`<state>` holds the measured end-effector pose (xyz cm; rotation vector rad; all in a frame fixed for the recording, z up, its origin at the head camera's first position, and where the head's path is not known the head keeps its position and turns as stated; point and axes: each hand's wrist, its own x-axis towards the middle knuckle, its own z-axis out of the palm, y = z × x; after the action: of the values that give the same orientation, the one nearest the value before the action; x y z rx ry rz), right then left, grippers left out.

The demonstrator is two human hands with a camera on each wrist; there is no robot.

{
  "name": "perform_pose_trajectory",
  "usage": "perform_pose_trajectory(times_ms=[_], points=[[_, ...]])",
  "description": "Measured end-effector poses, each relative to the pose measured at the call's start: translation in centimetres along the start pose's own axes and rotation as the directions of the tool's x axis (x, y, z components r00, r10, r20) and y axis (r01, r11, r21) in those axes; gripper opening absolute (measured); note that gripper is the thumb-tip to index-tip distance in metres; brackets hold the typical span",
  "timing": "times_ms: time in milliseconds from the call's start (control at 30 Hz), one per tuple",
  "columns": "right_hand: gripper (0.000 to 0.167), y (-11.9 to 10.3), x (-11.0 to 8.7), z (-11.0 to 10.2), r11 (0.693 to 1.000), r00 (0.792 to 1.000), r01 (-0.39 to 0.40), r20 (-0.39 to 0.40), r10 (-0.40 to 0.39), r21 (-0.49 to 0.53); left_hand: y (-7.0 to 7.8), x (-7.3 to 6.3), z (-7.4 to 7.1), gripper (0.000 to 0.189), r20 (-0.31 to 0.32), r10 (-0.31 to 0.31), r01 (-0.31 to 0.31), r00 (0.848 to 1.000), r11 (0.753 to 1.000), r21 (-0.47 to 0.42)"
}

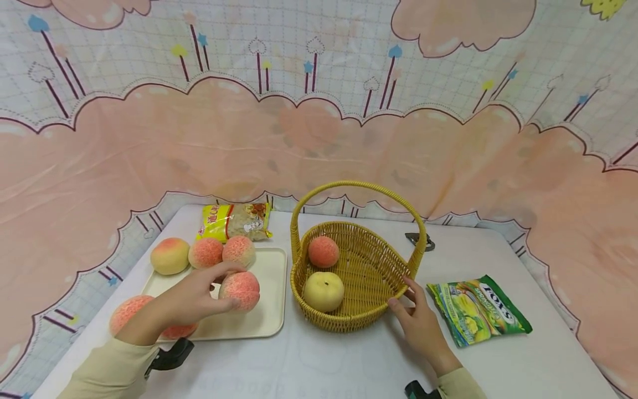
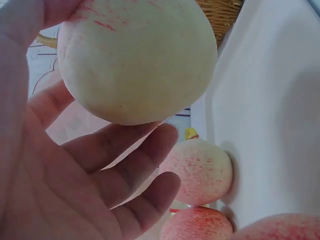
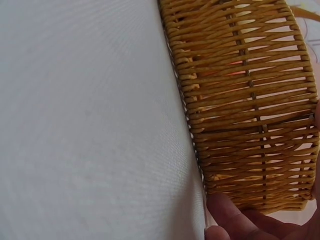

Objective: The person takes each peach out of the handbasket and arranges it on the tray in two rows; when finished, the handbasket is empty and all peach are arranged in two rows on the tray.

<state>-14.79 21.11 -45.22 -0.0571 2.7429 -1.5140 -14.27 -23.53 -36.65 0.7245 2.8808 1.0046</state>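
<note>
In the head view my left hand (image 1: 196,296) holds a pink peach (image 1: 242,292) between thumb and fingers, above the cream tray (image 1: 269,324). The left wrist view shows that peach's pale side (image 2: 137,65), with the lower fingers apart from it. My right hand (image 1: 422,328) grips the right rim of a yellow wicker basket (image 1: 369,266) with a tall arched handle. A red peach (image 1: 323,252) and a pale yellow peach (image 1: 324,292) lie in the basket's left half. In the right wrist view, fingertips (image 3: 225,207) touch the basket's woven side (image 3: 250,110).
Several more peaches lie on and around the tray, among them a yellow one (image 1: 170,256) and a pink one (image 1: 239,251). Behind stands a yellow food bag (image 1: 236,220). Right of the basket lie a green Fox's packet (image 1: 480,310) and a small dark object (image 1: 421,241).
</note>
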Motion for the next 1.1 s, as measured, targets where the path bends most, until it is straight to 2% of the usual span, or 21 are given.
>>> perform_pose_trajectory(times_ms=[300,433,733,867,1000,1100], points=[[0.065,0.1,0.0,0.1,1.000,1.000,-0.005,-0.002,0.005,0.001,-1.0,-0.2,0.2,0.052,0.059,-0.054,0.058,0.997,0.996,-0.068],[0.065,0.0,-0.1,0.0,1.000,1.000,-0.005,0.000,0.005,0.004,-1.2,-0.2,0.2,0.053,0.066,-0.071,0.075,0.995,0.995,-0.067],[0.066,0.1,0.0,0.1,1.000,1.000,-0.007,0.004,0.007,0.020,-1.6,-0.4,0.1,0.052,0.104,-0.068,0.071,0.992,0.997,-0.023],[0.066,0.0,0.0,0.0,1.000,1.000,-0.007,0.002,0.007,0.021,-1.6,-0.6,0.1,0.050,0.142,-0.095,0.097,0.985,0.995,-0.006],[0.066,0.0,0.0,0.0,1.000,1.000,-0.009,0.005,0.009,0.023,-1.8,-0.6,0.2,0.052,0.194,-0.136,0.137,0.972,0.991,0.008],[0.067,0.0,0.0,0.0,1.000,1.000,-0.009,0.006,0.009,0.025,-2.0,-0.7,0.3,0.053,0.209,-0.155,0.157,0.965,0.988,0.008]])
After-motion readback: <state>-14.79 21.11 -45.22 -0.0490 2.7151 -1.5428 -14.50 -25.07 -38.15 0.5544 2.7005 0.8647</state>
